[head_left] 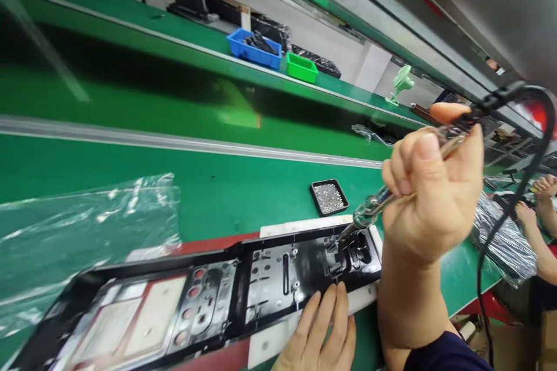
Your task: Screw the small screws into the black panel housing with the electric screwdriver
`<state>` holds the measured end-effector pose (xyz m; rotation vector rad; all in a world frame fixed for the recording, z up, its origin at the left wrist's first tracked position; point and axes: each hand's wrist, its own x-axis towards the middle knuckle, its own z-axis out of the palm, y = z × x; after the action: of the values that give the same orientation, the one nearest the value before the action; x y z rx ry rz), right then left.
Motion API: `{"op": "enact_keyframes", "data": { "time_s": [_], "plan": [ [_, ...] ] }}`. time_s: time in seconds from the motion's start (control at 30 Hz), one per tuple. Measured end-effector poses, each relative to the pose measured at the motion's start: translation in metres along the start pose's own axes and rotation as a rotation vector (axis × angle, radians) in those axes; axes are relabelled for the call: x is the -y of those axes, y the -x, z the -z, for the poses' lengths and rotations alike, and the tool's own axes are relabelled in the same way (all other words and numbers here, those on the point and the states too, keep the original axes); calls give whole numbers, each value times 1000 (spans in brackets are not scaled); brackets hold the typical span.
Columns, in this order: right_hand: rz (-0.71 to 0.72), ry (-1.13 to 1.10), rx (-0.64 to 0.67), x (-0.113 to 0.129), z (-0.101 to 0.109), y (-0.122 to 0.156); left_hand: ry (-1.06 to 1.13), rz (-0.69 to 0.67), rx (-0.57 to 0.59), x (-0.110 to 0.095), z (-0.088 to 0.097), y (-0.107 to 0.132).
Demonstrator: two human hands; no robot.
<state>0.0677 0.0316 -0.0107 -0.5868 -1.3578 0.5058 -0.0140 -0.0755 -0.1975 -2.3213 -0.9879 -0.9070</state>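
Observation:
A long black plastic panel (183, 301) with holes and cut-outs lies on a white board (278, 339) at the near edge of the green bench. My left hand (319, 333) lies flat on the panel's near edge, fingers stretched out. My right hand (435, 191) is closed round an electric screwdriver (374, 206) whose black cable (522, 168) loops up to the right. The driver's tip touches the panel near its right end. A small black tray of screws (329, 197) sits just behind the panel.
Clear plastic wrap (82, 232) lies at the left. A green conveyor belt (130, 98) runs behind. A blue bin (254, 48) and a green bin (301, 67) stand on the far shelf. Another person's hands (537, 203) work at the right beside wrapped parts (505, 237).

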Motion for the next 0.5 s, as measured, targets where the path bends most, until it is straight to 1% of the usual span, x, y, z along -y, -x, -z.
{"op": "enact_keyframes", "data": {
  "time_s": [0.17, 0.27, 0.37, 0.5],
  "plan": [
    [62, -59, -40, 2, -3, 0, 0, 28, 39, -2, 6, -3],
    [75, -42, -69, 4, -5, -1, 2, 30, 62, -3, 8, -2],
    [98, -36, -69, 4, -6, -2, 16, 33, 76, -3, 11, -2],
    [65, 2, -79, 6, -7, -3, 23, 40, 101, -2, 14, -4]
  ]
}}
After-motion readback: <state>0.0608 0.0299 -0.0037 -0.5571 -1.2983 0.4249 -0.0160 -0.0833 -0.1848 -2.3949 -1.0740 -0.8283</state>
